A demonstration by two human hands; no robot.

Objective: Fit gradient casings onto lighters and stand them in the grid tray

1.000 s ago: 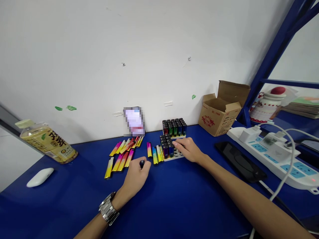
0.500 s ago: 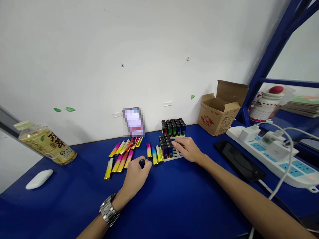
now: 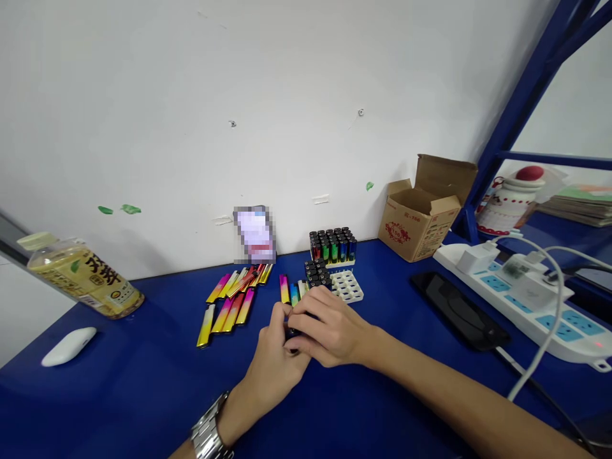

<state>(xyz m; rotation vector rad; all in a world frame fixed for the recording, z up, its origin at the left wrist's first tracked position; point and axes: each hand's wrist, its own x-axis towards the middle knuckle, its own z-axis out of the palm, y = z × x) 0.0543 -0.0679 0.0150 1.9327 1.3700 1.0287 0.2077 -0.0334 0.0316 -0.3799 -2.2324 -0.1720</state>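
In front of the tray, my two hands meet over the blue table. My left hand is closed around a dark-ended lighter, most of which my fingers hide. My right hand is also closed on it from the other side, fingertips and thumb touching its end. Just behind my right hand is a white slotted tray; black-topped lighters stand upright at its left part, and its right slots show bare. Colourful metallic lighter casings lie in two loose rows to the left, with several nearer my hands.
A second rack of upright lighters stands against the wall. An open cardboard box, a black phone and a white power strip are on the right. A tilted phone, bottle and white case are left.
My right hand has left the tray and come down-left to join my left hand at the lighter. My left hand has shifted slightly right. The tray's bare slots now show.
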